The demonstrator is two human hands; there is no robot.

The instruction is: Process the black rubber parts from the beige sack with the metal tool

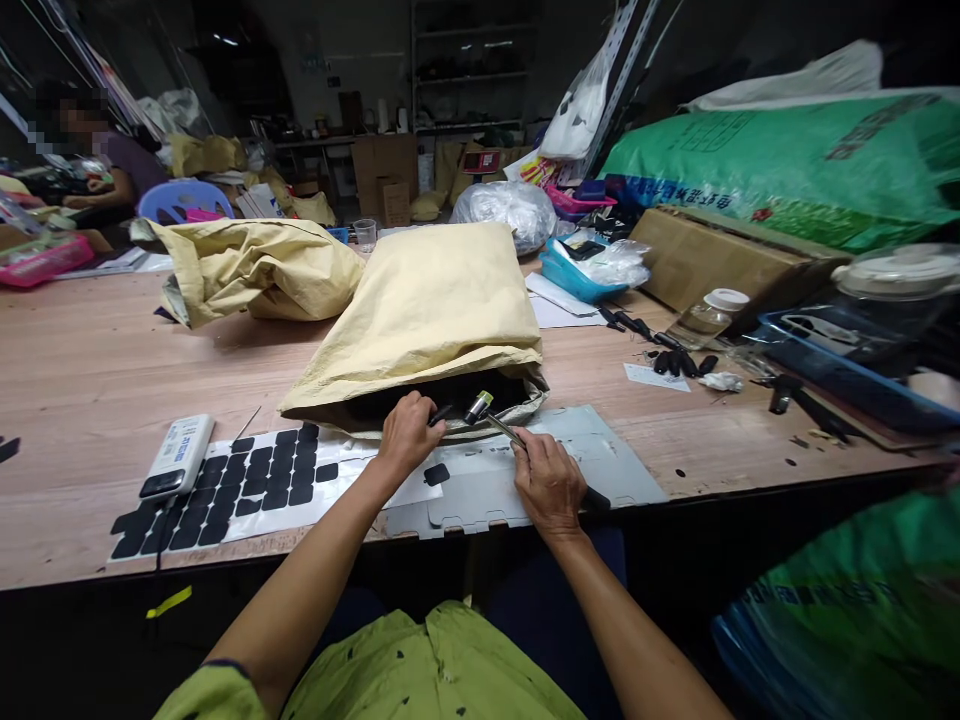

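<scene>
Left hand [406,432] pinches a small black piece [441,413] before a tan sack's [450,290] mouth. Right hand [547,480], near the surface's [701,475] front edge, wraps a hammer [478,407].

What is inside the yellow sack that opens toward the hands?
Inside the yellow sack, only darkness shows at the mouth, just beyond the left hand; no separate item is distinguishable. The sack itself covers the deeper part.

Slanted yellow-tipped hammer [480,407], black piece [442,413]
</scene>
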